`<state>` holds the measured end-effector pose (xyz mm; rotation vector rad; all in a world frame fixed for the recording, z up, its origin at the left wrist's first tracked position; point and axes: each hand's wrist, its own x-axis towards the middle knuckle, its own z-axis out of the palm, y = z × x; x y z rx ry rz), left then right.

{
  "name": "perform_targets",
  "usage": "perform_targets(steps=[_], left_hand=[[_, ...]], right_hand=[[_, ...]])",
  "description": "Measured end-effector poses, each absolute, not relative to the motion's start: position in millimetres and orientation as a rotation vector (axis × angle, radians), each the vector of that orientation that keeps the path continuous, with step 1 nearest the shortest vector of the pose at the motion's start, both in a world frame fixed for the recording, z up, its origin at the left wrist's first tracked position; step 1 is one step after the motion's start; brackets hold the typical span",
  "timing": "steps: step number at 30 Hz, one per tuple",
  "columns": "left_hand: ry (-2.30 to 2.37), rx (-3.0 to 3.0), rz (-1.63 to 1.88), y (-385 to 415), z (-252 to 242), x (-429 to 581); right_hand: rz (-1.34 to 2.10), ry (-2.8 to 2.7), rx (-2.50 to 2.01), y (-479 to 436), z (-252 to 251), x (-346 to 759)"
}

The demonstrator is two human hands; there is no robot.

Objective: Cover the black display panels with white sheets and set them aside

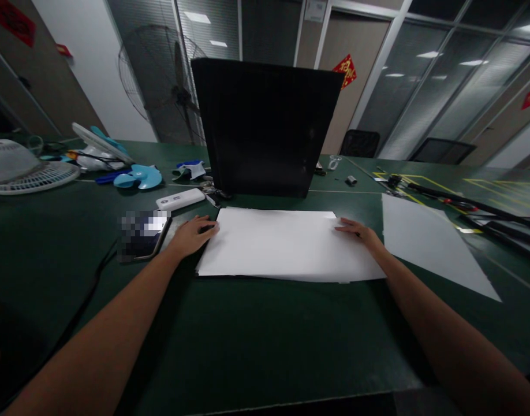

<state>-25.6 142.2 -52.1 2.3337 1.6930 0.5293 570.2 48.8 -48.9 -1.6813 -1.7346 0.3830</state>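
The green worktop (256, 341) is carrying a black panel (265, 127), standing upright at 12 o'clock of the white sheet (286, 245), which is lying flat at centre. A second sheet (425, 245) is lying at its 3 o'clock. The left hand (191, 236) is resting on the sheet's 9 o'clock edge and the right hand (360, 233) on its 3 o'clock edge, fingers lying flat and open, gripping nothing. A phone (141, 237) is sitting just beside the left hand.

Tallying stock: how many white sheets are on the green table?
2. The centre sheet touches the left hand and right hand; the right sheet lies apart beside it. More may hide beneath.
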Motion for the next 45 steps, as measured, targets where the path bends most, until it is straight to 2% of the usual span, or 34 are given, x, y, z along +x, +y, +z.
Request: perform_targets(steps=[5, 11, 21, 34, 41, 45], left_hand=[[1.688, 2.398, 0.546, 139, -51, -25], [1.667, 2.513, 0.373, 133, -51, -22], [1.682, 2.59, 0.355, 127, -38, -8], [1.74, 2.596, 0.546, 119, -30, -1], [2.088, 2.436, 0.462, 119, -27, -1], [2.177, 2.372, 0.481, 119, -25, -2]], right_hand=[[0.259, -1.538, -1.754, 52, -51, 572], [0.205, -1.334, -1.779, 48, -57, 567], [0.212, -1.566, -1.857, 46, -58, 562], [-0.096, -1.671, -2.114, 25, -38, 541], [0.148, -1.787, -1.854, 33, -47, 547], [-0.036, -1.621, -2.011, 34, -44, 577]])
